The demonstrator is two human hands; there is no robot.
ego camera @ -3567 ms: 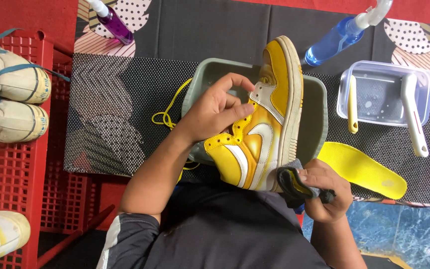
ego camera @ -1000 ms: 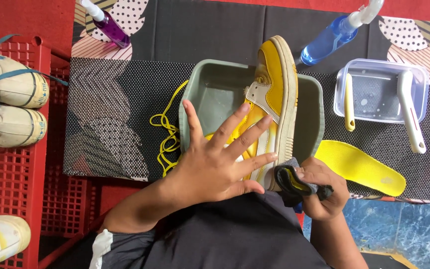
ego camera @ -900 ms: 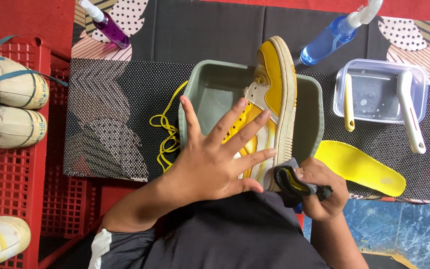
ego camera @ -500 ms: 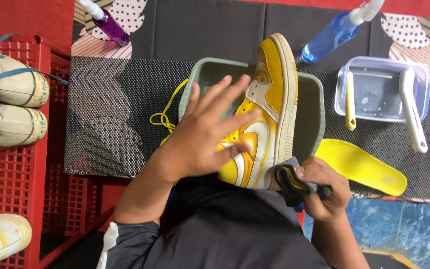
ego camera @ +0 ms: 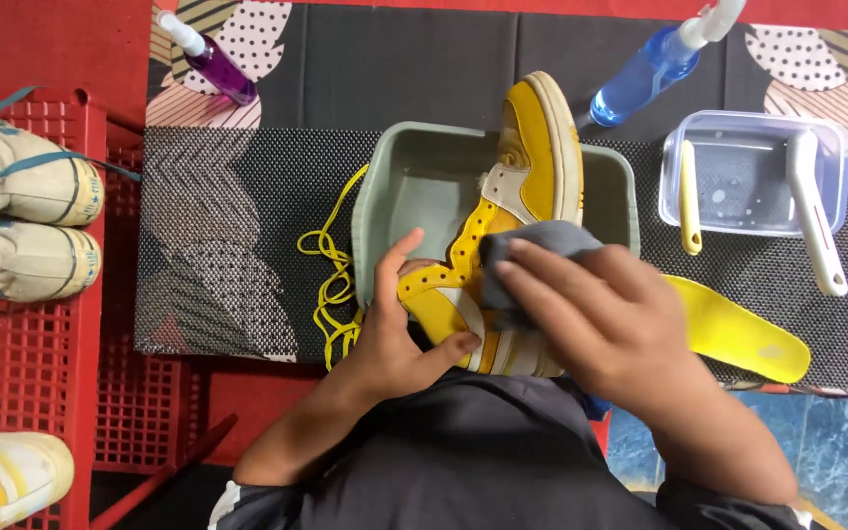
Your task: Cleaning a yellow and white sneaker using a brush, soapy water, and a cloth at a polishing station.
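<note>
Yellow high-top sneaker [ego camera: 512,236]: over grey basin [ego camera: 395,186], centre frame. Left hand [ego camera: 399,339], repositioned since earlier, clamps it at 7 o'clock; right hand [ego camera: 606,319] newly presses grey cloth [ego camera: 532,245] on the upper. Wiping underway.

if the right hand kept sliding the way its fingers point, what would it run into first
The right hand points up-left, pressing a grey cloth on the yellow sneaker. Going straight on, it would probably meet the left hand's thumb first, then the grey basin's wall; depth is unclear.

Shoe-cleaning workstation: basin [ego camera: 395,186], spray bottles [ego camera: 640,83], brushes [ego camera: 817,216], shoe crate [ego camera: 22,373].
</note>
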